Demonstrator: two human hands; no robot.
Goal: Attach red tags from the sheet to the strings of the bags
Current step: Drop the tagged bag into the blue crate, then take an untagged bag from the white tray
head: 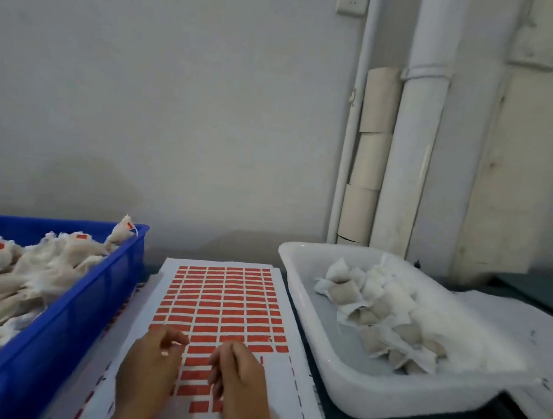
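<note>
Hands hover over the flat white paper sheet of little red sticker tags (223, 303): the left hand (150, 364) and right hand (242, 377) have loosely bent fingers, and whether either pinches a tag cannot be told. Tags look thin, light and bendy, best peeled from a corner. Soft white cloth bags (389, 322) lie in the white plastic tub (308, 282).

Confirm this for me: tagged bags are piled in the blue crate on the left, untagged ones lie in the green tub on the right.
One detail is off: the head view shows the tub on the right is white. The blue crate holding the tagged bags is on the left, as stated.
</note>
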